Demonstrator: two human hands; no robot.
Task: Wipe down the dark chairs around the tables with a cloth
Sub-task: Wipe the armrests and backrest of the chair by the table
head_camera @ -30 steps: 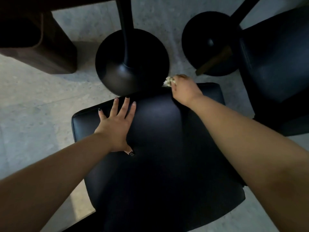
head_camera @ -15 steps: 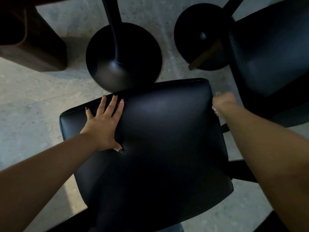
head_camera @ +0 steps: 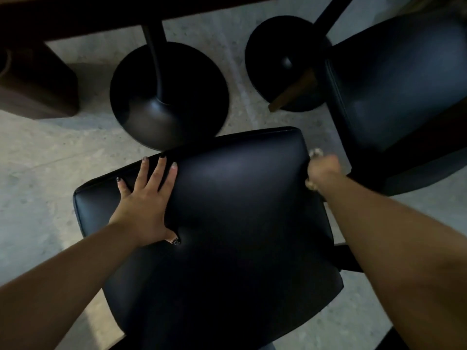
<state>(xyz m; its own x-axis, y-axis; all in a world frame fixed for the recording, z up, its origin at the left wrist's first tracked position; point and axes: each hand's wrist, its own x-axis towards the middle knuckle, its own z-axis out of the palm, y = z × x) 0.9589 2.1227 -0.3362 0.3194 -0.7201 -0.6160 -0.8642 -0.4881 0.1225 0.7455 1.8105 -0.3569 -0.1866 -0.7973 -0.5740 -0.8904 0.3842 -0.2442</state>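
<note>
Cloth (head_camera: pixel 314 154) in right grip (head_camera: pixel 323 170), chair (head_camera: pixel 227 223) edge

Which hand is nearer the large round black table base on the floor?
Left. The left hand lies flat on the black padded chair seat, fingertips just short of the round black table base; the right hand is at the seat's right edge.

Dark chairs (head_camera: pixel 227 223) on speckled floor (head_camera: pixel 38 160)

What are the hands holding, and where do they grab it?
The right hand grips a pale cloth, bunched in its fist, bits poking out both ends, at the chair seat's right edge. The left hand holds nothing; it presses flat on the seat.
</note>
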